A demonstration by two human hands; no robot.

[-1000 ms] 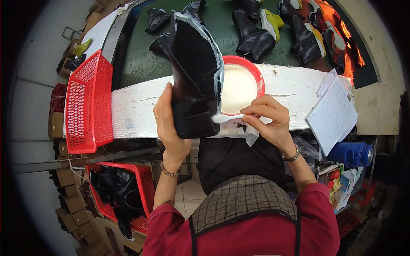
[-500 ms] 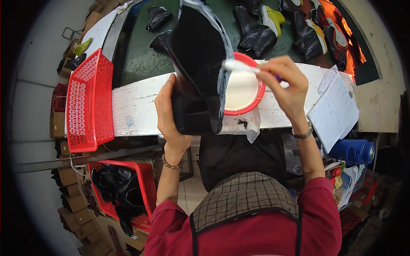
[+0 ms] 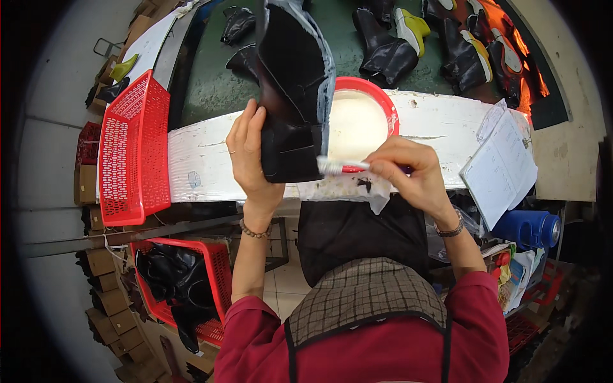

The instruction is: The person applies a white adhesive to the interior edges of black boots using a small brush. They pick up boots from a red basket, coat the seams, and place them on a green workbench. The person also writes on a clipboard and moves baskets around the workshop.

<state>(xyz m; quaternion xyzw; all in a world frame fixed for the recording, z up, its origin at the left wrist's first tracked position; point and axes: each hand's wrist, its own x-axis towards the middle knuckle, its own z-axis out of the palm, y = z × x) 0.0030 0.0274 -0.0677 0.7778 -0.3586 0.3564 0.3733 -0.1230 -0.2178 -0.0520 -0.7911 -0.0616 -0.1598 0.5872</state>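
Brush has moved down the boot.

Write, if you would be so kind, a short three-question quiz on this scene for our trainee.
1. What is in the right hand? (a) a notebook (b) a white brush (c) a blue flask
2. True or false: the red bowl is empty.
3. Fill in: the left hand holds a black ____.

Key: 1. b. 2. False; it contains a cream-coloured liquid. 3. boot upper.
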